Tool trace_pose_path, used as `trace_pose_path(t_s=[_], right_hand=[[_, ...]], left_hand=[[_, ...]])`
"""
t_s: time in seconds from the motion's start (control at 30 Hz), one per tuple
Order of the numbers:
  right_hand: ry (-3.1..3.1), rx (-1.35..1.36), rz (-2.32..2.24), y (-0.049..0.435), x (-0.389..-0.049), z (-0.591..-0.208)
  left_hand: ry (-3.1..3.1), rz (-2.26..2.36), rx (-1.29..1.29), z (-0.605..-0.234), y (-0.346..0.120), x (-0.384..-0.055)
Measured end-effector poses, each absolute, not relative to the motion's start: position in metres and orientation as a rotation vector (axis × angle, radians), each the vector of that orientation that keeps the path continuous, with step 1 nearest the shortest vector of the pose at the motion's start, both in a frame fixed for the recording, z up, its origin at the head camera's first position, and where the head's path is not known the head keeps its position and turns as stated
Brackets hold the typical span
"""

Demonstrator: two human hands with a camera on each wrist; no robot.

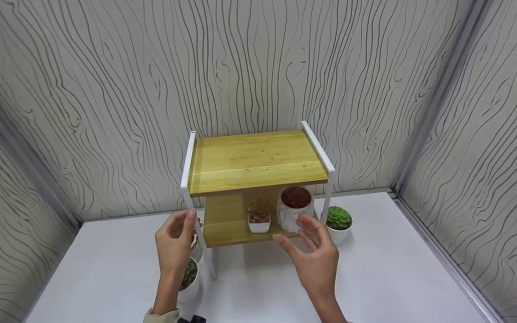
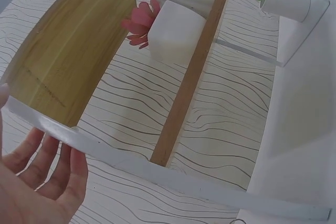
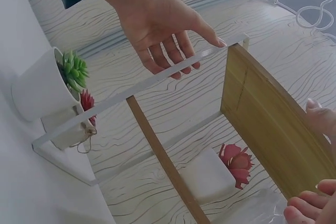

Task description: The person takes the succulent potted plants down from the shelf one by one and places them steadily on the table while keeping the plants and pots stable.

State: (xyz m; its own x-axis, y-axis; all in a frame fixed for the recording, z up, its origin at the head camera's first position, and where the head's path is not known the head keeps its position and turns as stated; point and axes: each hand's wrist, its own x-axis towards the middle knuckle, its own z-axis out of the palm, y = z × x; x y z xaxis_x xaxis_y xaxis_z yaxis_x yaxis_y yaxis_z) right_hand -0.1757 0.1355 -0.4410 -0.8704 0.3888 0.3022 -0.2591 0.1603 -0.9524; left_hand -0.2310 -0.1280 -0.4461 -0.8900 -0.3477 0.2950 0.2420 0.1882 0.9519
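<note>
Rack (image 1: 258,161) stands built; small succulent (image 1: 259,220), big white pot (image 1: 287,215) on lower shelf (image 1: 225,224). Green succulent (image 1: 339,219) outside, maybe left to place. My left hand (image 1: 174,244) at post (image 2: 121,158), can't tell grip; right hand (image 1: 317,260), fingers spread, near pot.

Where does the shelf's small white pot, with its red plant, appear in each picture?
Head: the small pot sits at the centre, below mid-height.
Left wrist: the small pot is at the top middle.
Right wrist: the small pot is low, right of centre.
Shared landmark: the wooden top board, in all three.
</note>
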Motion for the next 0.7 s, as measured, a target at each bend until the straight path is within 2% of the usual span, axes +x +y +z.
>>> trace_pose_path(t_s=[0.7], right_hand=[[-2.021, -0.207, 1.524, 0.084, -0.182, -0.455]], left_hand=[[-2.035, -1.697, 0.071, -0.446, -0.123, -0.231]])
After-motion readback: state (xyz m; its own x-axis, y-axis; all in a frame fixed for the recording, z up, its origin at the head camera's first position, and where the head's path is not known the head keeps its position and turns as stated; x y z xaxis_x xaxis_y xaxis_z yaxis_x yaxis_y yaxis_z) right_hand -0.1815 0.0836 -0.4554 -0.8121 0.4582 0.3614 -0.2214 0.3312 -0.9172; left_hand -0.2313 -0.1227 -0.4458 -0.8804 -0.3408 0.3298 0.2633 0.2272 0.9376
